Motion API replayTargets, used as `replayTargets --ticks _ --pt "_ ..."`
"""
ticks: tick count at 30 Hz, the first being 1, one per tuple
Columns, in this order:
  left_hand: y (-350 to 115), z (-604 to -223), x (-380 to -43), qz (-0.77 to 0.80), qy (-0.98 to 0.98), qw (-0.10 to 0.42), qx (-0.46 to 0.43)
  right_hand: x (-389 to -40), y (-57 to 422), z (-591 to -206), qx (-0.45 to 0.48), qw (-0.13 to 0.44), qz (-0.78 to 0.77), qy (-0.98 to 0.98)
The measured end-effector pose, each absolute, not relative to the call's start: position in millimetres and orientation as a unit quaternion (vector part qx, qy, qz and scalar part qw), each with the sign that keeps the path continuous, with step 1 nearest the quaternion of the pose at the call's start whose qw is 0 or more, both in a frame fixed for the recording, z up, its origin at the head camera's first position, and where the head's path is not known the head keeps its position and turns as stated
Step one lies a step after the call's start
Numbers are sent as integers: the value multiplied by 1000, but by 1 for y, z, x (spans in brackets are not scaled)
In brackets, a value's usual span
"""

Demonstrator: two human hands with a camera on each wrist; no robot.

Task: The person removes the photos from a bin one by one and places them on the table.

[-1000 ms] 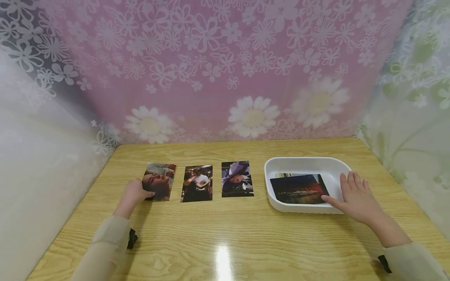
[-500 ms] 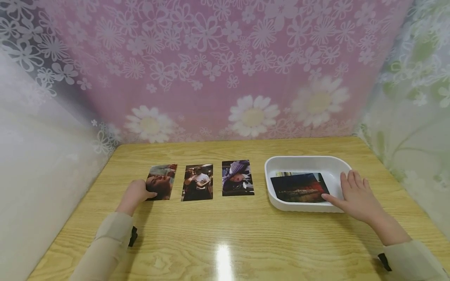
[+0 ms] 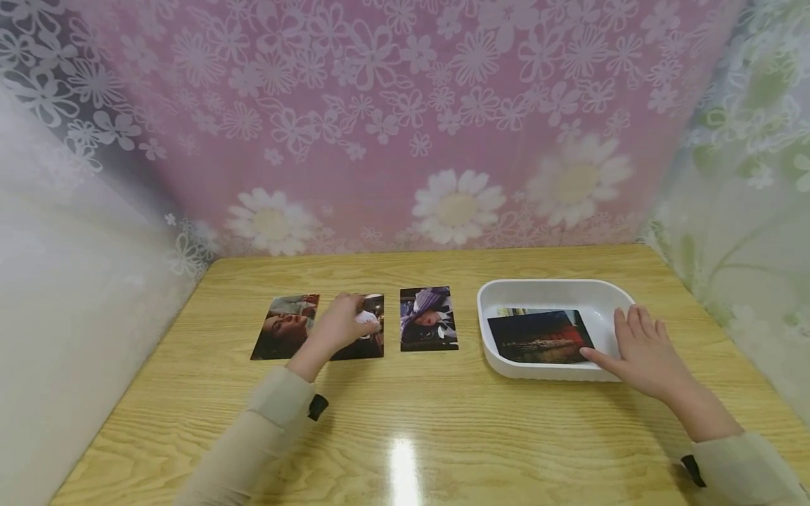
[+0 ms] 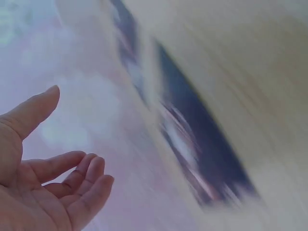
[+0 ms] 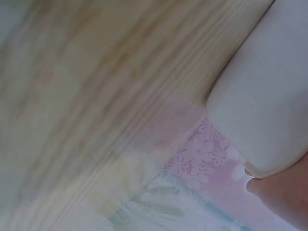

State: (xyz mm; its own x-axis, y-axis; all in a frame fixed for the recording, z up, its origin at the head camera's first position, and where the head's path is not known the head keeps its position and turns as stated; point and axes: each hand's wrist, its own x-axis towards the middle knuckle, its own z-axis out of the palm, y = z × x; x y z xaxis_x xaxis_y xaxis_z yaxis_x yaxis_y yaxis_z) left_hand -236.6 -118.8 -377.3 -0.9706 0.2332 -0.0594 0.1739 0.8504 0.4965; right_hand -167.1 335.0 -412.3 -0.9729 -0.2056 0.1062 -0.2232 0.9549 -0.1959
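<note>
Three photo prints lie in a row on the table. My left hand [image 3: 338,325] is over the middle photo [image 3: 372,348], covering its left part. The left wrist view shows this hand [image 4: 60,187] with loosely bent fingers, thumb apart, and nothing held. To its left lies a reddish photo [image 3: 283,332]; to its right, one with a purple hat [image 3: 429,320]. My right hand [image 3: 648,355] rests on the right side of the white tray [image 3: 557,283], fingers extended and thumb by the corner of a dark photo [image 3: 538,339] inside. That photo partly hides another one.
The wooden table [image 3: 354,443] runs up to a pink flowered cloth [image 3: 380,140] at the back. Pale patterned cloths [image 3: 759,211] hang at both sides. A bright reflection shows on the tabletop near the front.
My left hand has left the reddish photo, which it was touching and shifting slightly, and moved right over the middle photo. The right hand stays at the tray.
</note>
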Motion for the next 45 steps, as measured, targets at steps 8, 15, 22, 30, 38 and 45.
replayTargets --ticks 8,15,22,30,38,45 --pt "-31 -363 -235 277 935 34 217 -167 335 -412 105 42 106 -988" --pt "28 -370 -234 302 916 54 257 -167 336 -413 102 36 108 -988" --pt "74 -390 -237 370 868 52 328 -167 334 -413 103 46 105 -988" --pt "108 -398 -230 263 908 56 321 -167 334 -413 110 60 101 -987" --pt "121 -406 -231 69 945 81 311 -166 332 -411 109 56 103 -987" --pt "128 -411 -236 32 952 150 265 -167 333 -410 108 49 106 -987"
